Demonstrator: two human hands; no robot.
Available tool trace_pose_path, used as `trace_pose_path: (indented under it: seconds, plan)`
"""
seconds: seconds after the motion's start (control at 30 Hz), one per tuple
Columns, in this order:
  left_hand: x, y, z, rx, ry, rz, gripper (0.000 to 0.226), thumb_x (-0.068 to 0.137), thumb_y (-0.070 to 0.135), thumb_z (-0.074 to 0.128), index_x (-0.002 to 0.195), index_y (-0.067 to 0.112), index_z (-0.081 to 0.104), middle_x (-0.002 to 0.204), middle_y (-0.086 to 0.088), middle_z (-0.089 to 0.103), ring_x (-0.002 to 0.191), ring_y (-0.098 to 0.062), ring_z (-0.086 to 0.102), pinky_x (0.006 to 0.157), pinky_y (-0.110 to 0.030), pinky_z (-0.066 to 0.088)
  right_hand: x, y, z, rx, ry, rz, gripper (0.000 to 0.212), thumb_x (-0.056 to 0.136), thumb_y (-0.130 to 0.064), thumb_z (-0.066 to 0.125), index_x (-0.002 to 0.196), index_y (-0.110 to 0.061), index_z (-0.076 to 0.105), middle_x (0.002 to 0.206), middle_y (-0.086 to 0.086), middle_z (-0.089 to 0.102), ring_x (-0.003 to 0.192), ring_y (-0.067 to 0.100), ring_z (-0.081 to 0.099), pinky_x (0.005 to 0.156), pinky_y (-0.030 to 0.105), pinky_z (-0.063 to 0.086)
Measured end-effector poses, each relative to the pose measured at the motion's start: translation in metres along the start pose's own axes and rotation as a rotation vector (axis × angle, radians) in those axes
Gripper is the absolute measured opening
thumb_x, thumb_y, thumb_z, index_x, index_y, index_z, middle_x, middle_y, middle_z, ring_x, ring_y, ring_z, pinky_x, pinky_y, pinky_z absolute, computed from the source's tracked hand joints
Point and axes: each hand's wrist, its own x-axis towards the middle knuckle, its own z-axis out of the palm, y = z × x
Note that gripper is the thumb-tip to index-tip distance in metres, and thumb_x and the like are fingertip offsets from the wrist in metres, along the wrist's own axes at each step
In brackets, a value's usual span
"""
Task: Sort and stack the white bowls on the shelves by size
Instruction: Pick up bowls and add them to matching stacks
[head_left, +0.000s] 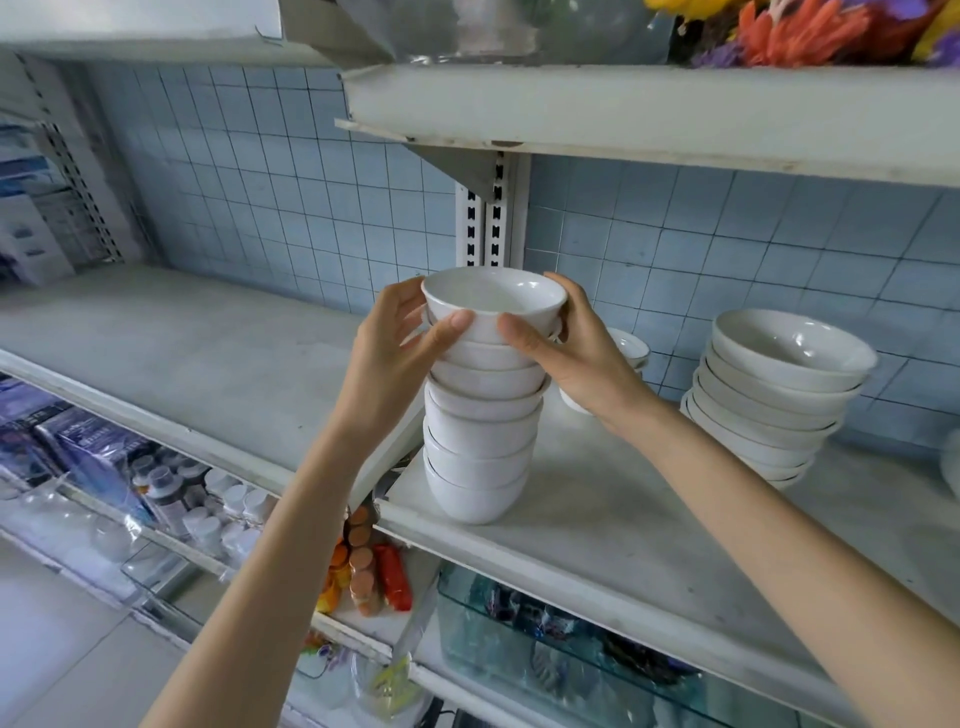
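My left grip (400, 338) and right grip (566, 343) close around the top bowl (493, 296) from nine and three o'clock, thumbs on its near wall, fingers curled behind. It sits atop a tall stack of small white bowls (480, 447) near the front edge of the shelf (597, 519). At three o'clock, well apart, stands a stack of wider bowls (774, 395). Beyond both is the blue tiled wall (727, 249).

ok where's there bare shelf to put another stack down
Left shelf is bare from the boxes to the tall stack. Also the front patch between it and the wide stack. Crowded behind, where more bowls sit by the wall.
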Motion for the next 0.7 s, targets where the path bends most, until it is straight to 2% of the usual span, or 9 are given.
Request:
trace_pose_path:
  seconds: [0.1,0.2,0.27,0.33,0.37,0.47,0.57,0.63,0.7]
  plan:
    - [0.0,-0.004,-0.002,-0.012,-0.031,0.003,0.056,0.078,0.036,0.067,0.123,0.012,0.045,0.127,0.0,0.056,0.112,-0.011,0.059,0.093,-0.027,0.049,-0.001,0.0,0.001,0.016,-0.007,0.004,0.035,0.076,-0.035,0.063,0.104,-0.032,0.042,0.106,-0.019,0.052,0.087,-0.021,0.051,0.078,0.006,0.042]
    - [-0.002,-0.008,-0.005,-0.009,-0.117,0.009,0.062,0.081,0.036,0.072,0.129,0.013,0.039,0.134,0.0,0.049,0.116,-0.01,0.055,0.09,-0.02,0.048,0.0,0.003,0.001,0.022,0.006,0.0,0.068,0.066,-0.053,0.065,0.122,-0.023,0.038,0.108,-0.018,0.052,0.095,-0.012,0.053,0.08,0.008,0.043]
    - [-0.004,-0.01,-0.006,0.021,-0.168,0.032,0.061,0.084,0.026,0.067,0.133,0.011,0.035,0.138,-0.001,0.044,0.118,0.001,0.049,0.087,-0.01,0.044,0.001,0.003,0.001,0.002,0.025,0.0,0.094,0.051,-0.073,0.066,0.124,-0.022,0.036,0.11,-0.018,0.052,0.094,-0.018,0.053,0.08,0.008,0.043]
    - [-0.005,-0.013,-0.008,0.047,-0.2,0.057,0.057,0.086,0.018,0.062,0.136,0.016,0.032,0.138,0.004,0.041,0.116,0.015,0.045,0.087,-0.004,0.04,0.001,0.004,0.0,-0.016,0.027,0.007,0.106,0.041,-0.083,0.065,0.123,-0.023,0.036,0.111,-0.019,0.052,0.091,-0.022,0.052,0.079,0.007,0.043]
    - [-0.005,-0.014,-0.01,0.038,-0.219,0.049,0.06,0.087,0.021,0.062,0.138,0.02,0.03,0.139,0.007,0.04,0.117,0.015,0.045,0.088,-0.005,0.041,0.002,0.004,0.0,-0.018,0.023,0.012,0.107,0.04,-0.084,0.064,0.123,-0.024,0.035,0.111,-0.02,0.051,0.092,-0.023,0.051,0.08,0.006,0.042]
    - [-0.006,-0.023,-0.017,-0.004,-0.279,-0.004,0.071,0.084,0.042,0.066,0.141,0.032,0.026,0.147,0.005,0.037,0.13,-0.011,0.046,0.102,-0.025,0.045,0.003,0.006,-0.002,-0.011,0.004,0.026,0.109,0.039,-0.084,0.065,0.125,-0.025,0.033,0.114,-0.021,0.049,0.093,-0.022,0.052,0.08,0.008,0.044]
    - [-0.007,-0.037,-0.021,0.021,-0.316,-0.058,0.095,0.071,0.061,0.07,0.146,0.03,0.021,0.15,-0.001,0.035,0.135,-0.021,0.041,0.11,-0.042,0.038,0.002,0.006,-0.003,0.013,-0.03,0.063,0.106,0.038,-0.083,0.065,0.123,-0.031,0.031,0.115,-0.021,0.046,0.099,-0.01,0.053,0.076,0.012,0.049]
    - [-0.01,-0.045,-0.023,0.039,-0.341,-0.121,0.12,0.059,0.071,0.072,0.15,0.025,0.011,0.152,-0.003,0.033,0.136,-0.019,0.039,0.111,-0.041,0.036,0.001,0.007,-0.003,0.026,-0.056,0.084,0.106,0.039,-0.082,0.065,0.125,-0.032,0.028,0.117,-0.016,0.046,0.105,-0.002,0.052,0.073,0.015,0.051]
    - [-0.013,-0.052,-0.026,0.051,-0.37,-0.178,0.132,0.051,0.076,0.072,0.152,0.025,0.004,0.153,-0.003,0.03,0.138,-0.017,0.036,0.109,-0.034,0.036,0.001,0.008,-0.004,0.041,-0.081,0.098,0.109,0.04,-0.079,0.066,0.129,-0.031,0.025,0.119,-0.012,0.047,0.105,0.0,0.052,0.071,0.016,0.051]
